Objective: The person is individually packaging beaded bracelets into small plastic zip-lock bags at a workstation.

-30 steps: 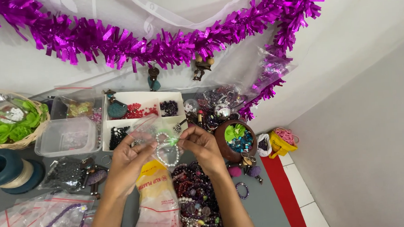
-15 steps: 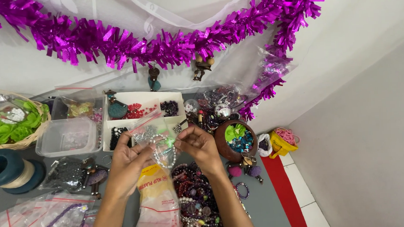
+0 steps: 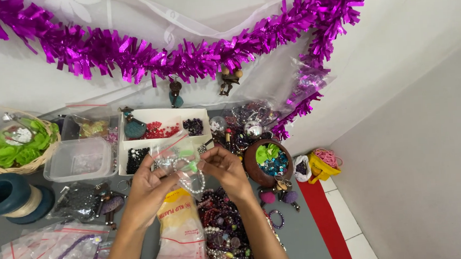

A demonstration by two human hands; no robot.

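Small clear zip bag (image 3: pixel 175 151) is held up above the counter (image 3: pixel 309 235) between both hands, just in front of the white compartment tray (image 3: pixel 161 117). Left hand (image 3: pixel 148 189) grip is pinched shut on the bag's left edge, right hand (image 3: pixel 223 166) grip on the right edge, so the mouth is kept spread. A pearl bead bracelet (image 3: pixel 192 181) hangs at the bag, its loop drooping below; whether it is inside cannot be told

A small clear zip bag (image 3: pixel 175 151) with a red seal strip sits just in front of the white compartment tray (image 3: pixel 162 114). Below it, nearer the viewer, lies a clear pack (image 3: pixel 182 232) with a yellow-orange header label. Left of that pack, far from the tray, spreads a heap of flat clear zip bags (image 3: pixel 42 255) with red seal lines.
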